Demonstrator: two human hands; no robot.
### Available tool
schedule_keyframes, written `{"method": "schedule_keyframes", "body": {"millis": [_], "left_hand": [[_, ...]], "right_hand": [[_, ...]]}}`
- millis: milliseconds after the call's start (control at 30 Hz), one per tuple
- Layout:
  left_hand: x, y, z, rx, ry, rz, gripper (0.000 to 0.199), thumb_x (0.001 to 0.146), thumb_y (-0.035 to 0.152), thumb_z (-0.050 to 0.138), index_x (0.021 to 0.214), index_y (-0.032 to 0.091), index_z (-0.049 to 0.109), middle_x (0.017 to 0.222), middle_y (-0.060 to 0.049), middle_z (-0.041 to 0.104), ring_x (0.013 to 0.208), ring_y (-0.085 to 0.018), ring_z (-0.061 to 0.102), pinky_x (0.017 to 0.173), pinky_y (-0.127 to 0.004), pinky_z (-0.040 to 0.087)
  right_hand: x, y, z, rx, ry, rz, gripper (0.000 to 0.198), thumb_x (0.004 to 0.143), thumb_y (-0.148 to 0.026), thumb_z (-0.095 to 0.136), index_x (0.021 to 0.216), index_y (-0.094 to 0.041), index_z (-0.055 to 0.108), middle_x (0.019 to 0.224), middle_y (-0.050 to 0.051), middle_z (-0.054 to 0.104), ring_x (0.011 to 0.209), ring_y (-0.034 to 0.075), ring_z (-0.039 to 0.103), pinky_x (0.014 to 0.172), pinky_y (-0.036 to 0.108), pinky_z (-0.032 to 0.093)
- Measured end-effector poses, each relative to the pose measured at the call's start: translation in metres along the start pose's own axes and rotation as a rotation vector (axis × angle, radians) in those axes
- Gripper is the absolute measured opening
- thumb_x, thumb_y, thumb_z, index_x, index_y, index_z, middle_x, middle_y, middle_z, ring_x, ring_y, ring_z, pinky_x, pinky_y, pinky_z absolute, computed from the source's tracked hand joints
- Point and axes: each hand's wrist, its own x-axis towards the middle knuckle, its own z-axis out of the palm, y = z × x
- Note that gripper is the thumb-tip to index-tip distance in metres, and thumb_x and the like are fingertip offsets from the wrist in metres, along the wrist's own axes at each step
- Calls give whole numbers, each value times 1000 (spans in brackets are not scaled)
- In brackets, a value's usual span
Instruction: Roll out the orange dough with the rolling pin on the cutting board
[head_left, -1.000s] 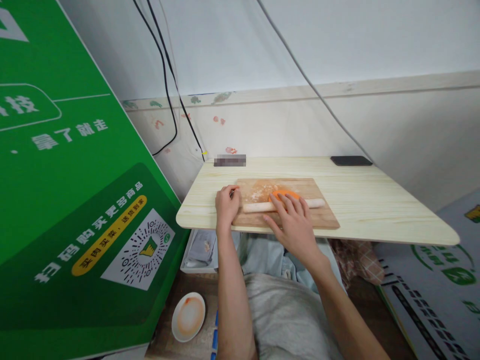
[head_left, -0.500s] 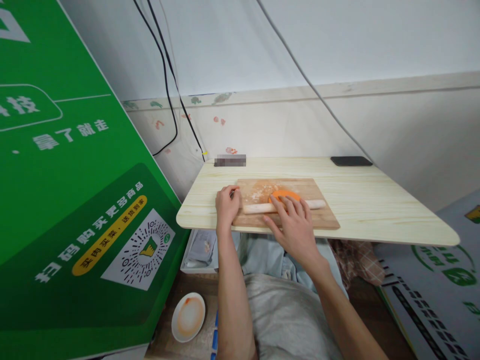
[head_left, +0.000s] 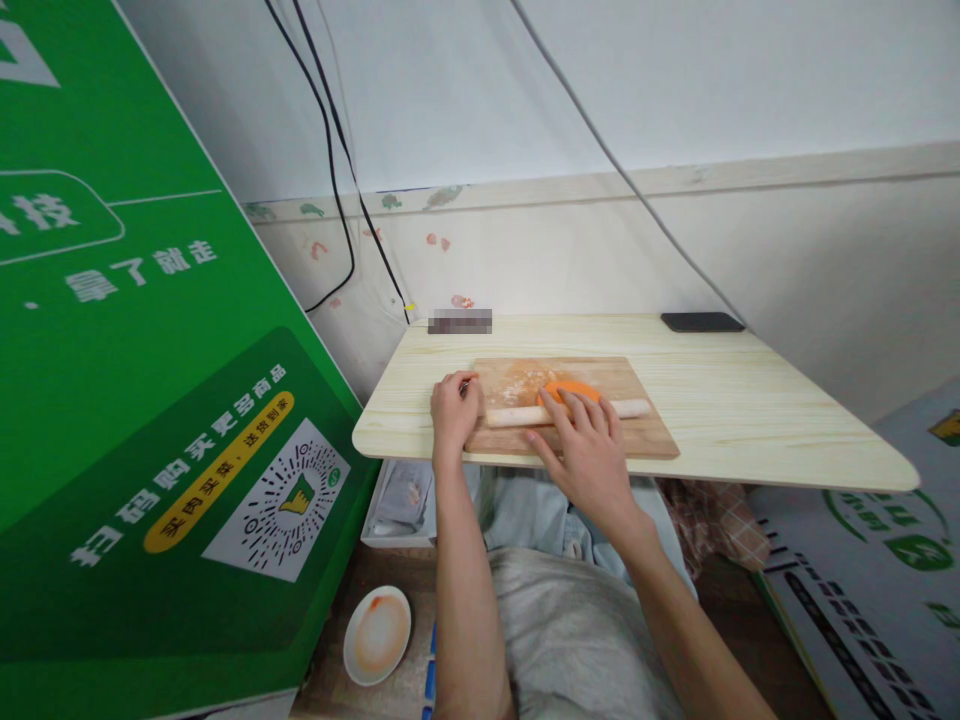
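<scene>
A wooden cutting board (head_left: 641,436) lies near the table's front edge, with pale flour and orange smears on it. My left hand (head_left: 454,408) is closed at the board's left edge, fingers curled against it; a small dark spot shows by the fingertips. On the board, a flat round of orange dough (head_left: 576,388) lies behind a pale rolling pin (head_left: 514,416). My right hand (head_left: 589,445) rests across the pin with fingers stretched and spread, their tips reaching the dough. Its thumb is on the near side. The pin's middle is hidden under this hand.
A pale wood-grain table (head_left: 772,420) stands against the wall. A dark phone-like slab (head_left: 703,322) and a blurred-out item (head_left: 460,321) lie at its back edge. Below left are a stained white plate (head_left: 377,635) and a white box (head_left: 397,500). A green sign (head_left: 172,330) stands left.
</scene>
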Motion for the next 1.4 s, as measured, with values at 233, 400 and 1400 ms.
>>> {"method": "schedule_keyframes", "body": {"millis": [233, 400, 1400], "left_hand": [[0, -1, -1, -3, -5, -5, 25, 100, 21, 60, 109, 23, 83, 115, -10, 85, 110, -26, 77, 107, -41, 60], [0, 0, -1, -10, -2, 1, 24, 101, 22, 60, 109, 22, 83, 116, -10, 86, 109, -26, 78, 108, -42, 60], [2, -3, 2, -10, 0, 3, 23, 102, 21, 61, 108, 21, 83, 115, -11, 86, 107, -27, 78, 105, -42, 59]], "right_hand": [[11, 2, 5, -6, 10, -9, 62, 116, -57, 48, 165, -20, 61, 161, 20, 68, 147, 36, 58, 134, 60, 29], [7, 0, 4, 5, 18, 1, 61, 116, -56, 49, 165, -21, 61, 161, 19, 68, 148, 36, 58, 134, 60, 30], [22, 5, 6, -27, -62, -15, 65, 115, -59, 50, 166, -19, 60, 165, 20, 65, 148, 38, 58, 133, 60, 30]]}}
